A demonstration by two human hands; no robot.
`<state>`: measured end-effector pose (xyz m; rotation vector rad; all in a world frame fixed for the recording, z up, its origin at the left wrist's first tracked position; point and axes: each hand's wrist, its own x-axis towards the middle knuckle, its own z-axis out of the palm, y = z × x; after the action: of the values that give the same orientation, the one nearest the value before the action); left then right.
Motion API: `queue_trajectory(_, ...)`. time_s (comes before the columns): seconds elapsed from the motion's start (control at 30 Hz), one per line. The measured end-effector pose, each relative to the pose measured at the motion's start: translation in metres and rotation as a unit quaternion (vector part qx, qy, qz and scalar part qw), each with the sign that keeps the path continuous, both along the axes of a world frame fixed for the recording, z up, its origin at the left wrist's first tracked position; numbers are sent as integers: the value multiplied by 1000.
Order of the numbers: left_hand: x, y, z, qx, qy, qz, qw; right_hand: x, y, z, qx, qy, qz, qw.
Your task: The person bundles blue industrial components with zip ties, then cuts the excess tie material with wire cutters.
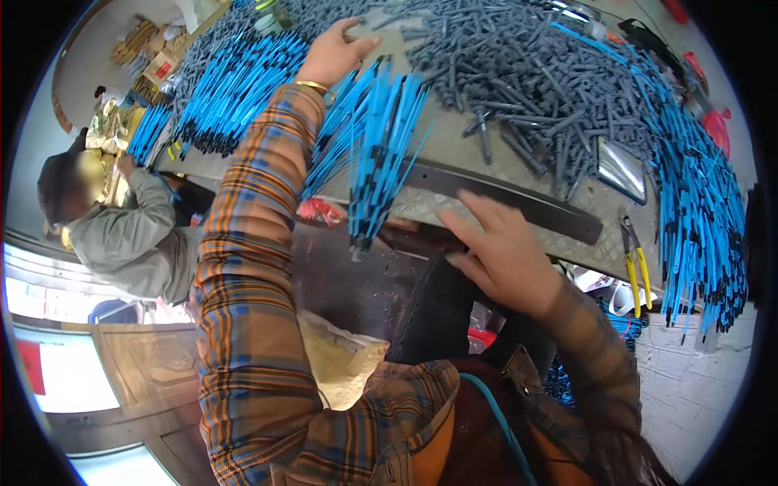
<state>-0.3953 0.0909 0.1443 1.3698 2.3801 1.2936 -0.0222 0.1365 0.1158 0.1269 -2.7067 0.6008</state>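
A bundle of blue rods with black tips (374,138) is spread fanwise on the desk (486,174), its lower ends hanging over the front edge. The left hand (334,55) is laid open and flat just beyond the bundle, holding nothing. The right hand (504,255) is rested open-fingered at a black strip (519,206) on the desk edge. A heap of grey rods (527,73) is seen behind, yellow-handled pliers (636,263) to the right.
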Motion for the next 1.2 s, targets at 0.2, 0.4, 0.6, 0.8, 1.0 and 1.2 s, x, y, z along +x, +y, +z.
queue_trajectory(0.2,-5,-91,-27,-139,99,24,985,-110,-24,-33,114,30,45,992)
queue_trajectory(0.4,16,-108,-18,-165,-45,-35,985,-155,-36,-30,109,37,51,992)
queue_trajectory(0.6,50,-53,-16,-159,-6,-84,984,-153,11,-38,64,112,16,992)
queue_trajectory(0.8,63,-81,-15,-175,40,-13,984,-156,-8,-41,48,113,33,992)
queue_trajectory(1.0,50,-69,-6,-80,-97,20,992,-128,-1,-36,40,97,76,992)
queue_trajectory(1.2,38,-47,-23,-7,-87,108,990,-123,11,-38,24,120,89,988)
